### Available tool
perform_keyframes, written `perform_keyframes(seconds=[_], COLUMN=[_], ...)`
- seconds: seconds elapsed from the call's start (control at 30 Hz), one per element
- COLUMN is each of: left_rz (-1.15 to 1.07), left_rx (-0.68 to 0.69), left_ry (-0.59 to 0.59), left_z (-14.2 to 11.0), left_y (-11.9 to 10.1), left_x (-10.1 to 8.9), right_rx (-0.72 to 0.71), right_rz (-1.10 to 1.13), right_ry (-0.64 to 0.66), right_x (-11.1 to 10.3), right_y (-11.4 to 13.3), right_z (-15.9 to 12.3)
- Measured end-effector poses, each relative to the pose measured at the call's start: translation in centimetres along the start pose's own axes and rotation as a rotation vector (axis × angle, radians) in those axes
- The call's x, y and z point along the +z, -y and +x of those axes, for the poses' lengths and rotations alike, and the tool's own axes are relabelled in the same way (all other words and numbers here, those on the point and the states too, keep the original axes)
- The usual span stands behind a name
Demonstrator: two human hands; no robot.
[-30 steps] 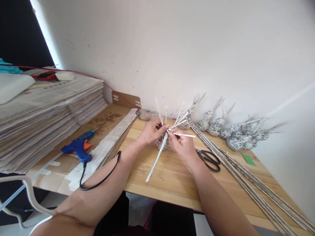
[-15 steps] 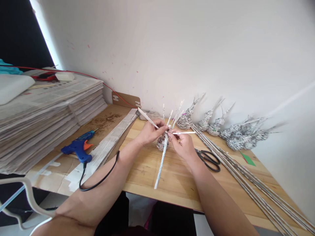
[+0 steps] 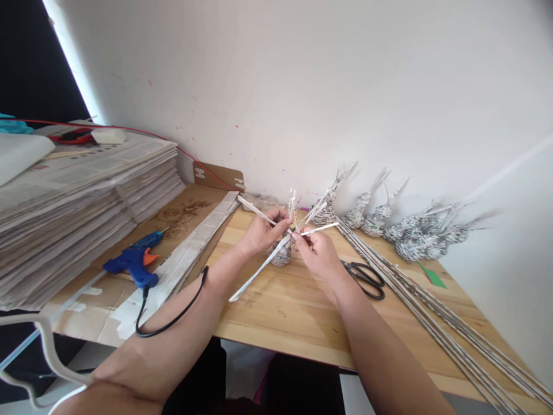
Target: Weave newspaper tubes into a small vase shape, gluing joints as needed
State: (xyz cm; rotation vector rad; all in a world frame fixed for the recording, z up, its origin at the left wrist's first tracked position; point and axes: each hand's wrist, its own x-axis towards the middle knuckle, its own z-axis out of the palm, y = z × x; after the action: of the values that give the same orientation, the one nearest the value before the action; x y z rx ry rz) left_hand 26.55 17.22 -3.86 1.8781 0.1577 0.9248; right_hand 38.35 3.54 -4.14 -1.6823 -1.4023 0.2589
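A small woven newspaper piece (image 3: 281, 255) with a rounded body stands on the wooden board in front of me, its rolled paper strands fanning out from the top. My left hand (image 3: 268, 231) pinches the strands at its neck from the left, thumb toward the centre. From the right, my right hand (image 3: 317, 248) pinches at the same spot with thumb and index finger. One long rolled paper strand (image 3: 259, 271) slants down to the lower left from between the hands. Fingers partly hide the neck of the piece.
Black-handled scissors (image 3: 366, 278) and a bundle of long paper tubes (image 3: 415, 300) lie at right. Several finished-looking woven pieces (image 3: 415, 245) line the wall. At left are a blue glue gun (image 3: 135, 262), its cord across my forearm, and a tall newspaper stack (image 3: 86, 225).
The long strand has swung from pointing nearly straight toward me to the lower left. Upper strands have shifted, one now leaning far left. Both hands stay at the neck.
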Motion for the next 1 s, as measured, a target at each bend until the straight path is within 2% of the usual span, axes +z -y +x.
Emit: perform_keyframes(seconds=[0.27, 0.47, 0.67, 0.77, 0.9, 1.0], left_rz=[-0.053, -0.181, -0.159, -0.093, 0.061, 0.055], left_rx=[-0.002, -0.157, -0.191, -0.132, -0.006, 0.034], left_ry=[0.02, 0.121, 0.229, 0.178, 0.047, 0.029], left_z=[0.1, 0.5, 0.5, 0.4, 0.3, 0.3], left_y=[-0.1, 0.2, -0.3, -0.5, -0.7, -0.6], left_x=[-0.3, -1.1, -1.7, -1.4, -1.1, -1.0], right_rx=[0.038, 0.025, 0.038, 0.047, 0.07, 0.053], right_rz=[0.138, 0.136, 0.122, 0.15, 0.194, 0.184], right_ry=[0.031, 0.041, 0.039, 0.039, 0.042, 0.042], right_x=[0.0, -0.1, -0.1, -0.2, -0.2, -0.2], right_y=[-0.3, -0.8, -1.1, -1.1, -1.2, -1.2], right_z=[0.1, 0.2, 0.3, 0.3, 0.3, 0.3])
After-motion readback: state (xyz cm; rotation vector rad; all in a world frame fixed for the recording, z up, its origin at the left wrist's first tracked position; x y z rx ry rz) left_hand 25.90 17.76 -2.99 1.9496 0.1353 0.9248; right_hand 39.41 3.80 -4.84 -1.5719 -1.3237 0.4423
